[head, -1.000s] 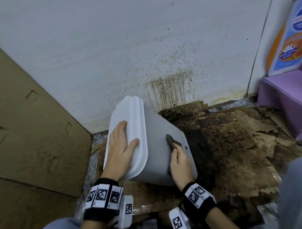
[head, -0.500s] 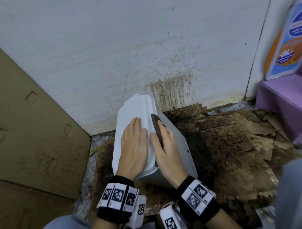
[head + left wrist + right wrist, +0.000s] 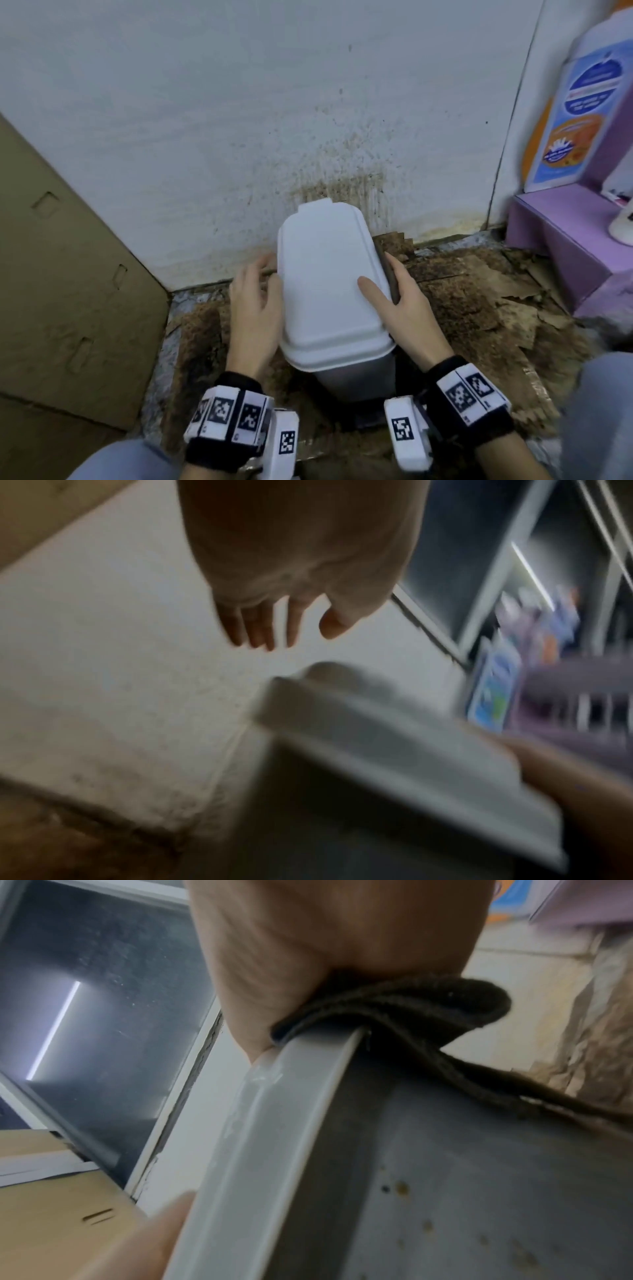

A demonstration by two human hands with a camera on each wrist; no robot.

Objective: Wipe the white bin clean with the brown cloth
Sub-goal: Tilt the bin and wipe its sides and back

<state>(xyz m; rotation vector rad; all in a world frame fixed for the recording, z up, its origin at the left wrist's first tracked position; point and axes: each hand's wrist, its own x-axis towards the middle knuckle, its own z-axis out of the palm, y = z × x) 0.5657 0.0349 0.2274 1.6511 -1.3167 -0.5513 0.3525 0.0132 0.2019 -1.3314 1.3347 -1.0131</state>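
Where wall (image 3: 239, 120) meets floor (image 3: 479, 308), grime.

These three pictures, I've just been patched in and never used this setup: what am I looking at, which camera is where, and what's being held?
No machine here: a person works with bare hands, wearing marker wristbands. The big picture is from a head camera looking down; the other two are from cameras on each wrist.

The white bin stands on a stained floor against a dirty wall, lid closed. The right hand grips the lid's right edge, pressing the brown cloth against it; the right wrist view shows the cloth folded over that rim. The left hand hangs open beside the bin; whether it touches is unclear. Brown specks show on the bin's side.
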